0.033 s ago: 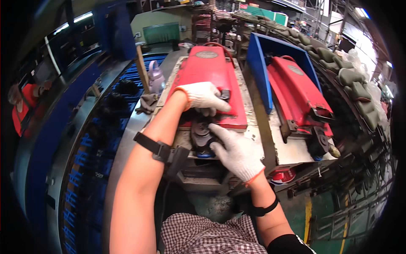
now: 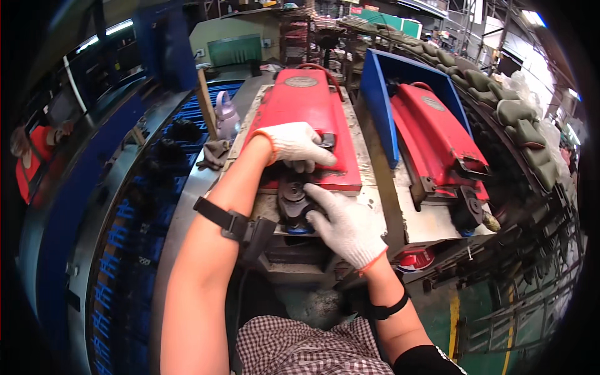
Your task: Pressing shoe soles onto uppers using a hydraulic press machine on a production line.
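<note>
A red metal machine cover [image 2: 303, 103] with an oval plate lies on the worn bench in front of me. At its near end, my left hand [image 2: 294, 144], in a white knitted glove, has its fingers curled beside a small dark metal piece [image 2: 327, 140] in the cover's opening. What those fingers hold, if anything, is hidden. Below it, a black rounded machine part [image 2: 292, 195] with a blue base juts from the cover's front edge. My right hand [image 2: 347, 228], gloved too, reaches to the right side of this part with forefinger and thumb stretched apart, the fingertips at its surface.
To the right stands a similar red machine [image 2: 437, 134] inside a blue guard [image 2: 382, 103]. Grey gloves [image 2: 214, 154] and a lilac bottle [image 2: 227, 115] are on the left. Green padded pieces [image 2: 531, 134] line a rack at right. Someone in a red top [image 2: 36, 156] is far left.
The whole view has shifted slightly. Both hands keep nearly the same places at the red cover and the black part.
</note>
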Available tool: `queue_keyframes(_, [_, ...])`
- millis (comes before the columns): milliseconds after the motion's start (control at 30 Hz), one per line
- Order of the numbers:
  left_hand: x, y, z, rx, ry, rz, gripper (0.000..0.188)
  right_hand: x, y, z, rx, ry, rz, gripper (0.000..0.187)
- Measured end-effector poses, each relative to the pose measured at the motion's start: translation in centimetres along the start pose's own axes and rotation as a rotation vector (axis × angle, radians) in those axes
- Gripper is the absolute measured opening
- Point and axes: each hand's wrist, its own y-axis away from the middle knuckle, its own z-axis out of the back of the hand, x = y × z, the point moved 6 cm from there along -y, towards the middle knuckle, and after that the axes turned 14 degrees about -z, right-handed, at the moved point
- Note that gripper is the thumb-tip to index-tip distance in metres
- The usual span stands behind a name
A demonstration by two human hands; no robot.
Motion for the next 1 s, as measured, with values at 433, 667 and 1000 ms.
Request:
queue_keyframes(433, [-0.7, -0.2, -0.2, -0.009, 0.048, -0.012, 0.044, -1.2, -0.1, -0.5, -0.005, -0.075, 0.021, 0.049])
queue_keyframes(667, [0.4, 0.4, 0.1, -0.03, 0.087, -0.003, 0.041, -0.1, -0.2, -0.3, 0.001, -0.14, 0.032, 0.046])
queue_keyframes(1000, [0.0, -0.4, -0.1, -0.013, 0.028, -0.04, 0.047, -0.2, -0.1, 0.4, -0.002, -0.101, -0.022, 0.047])
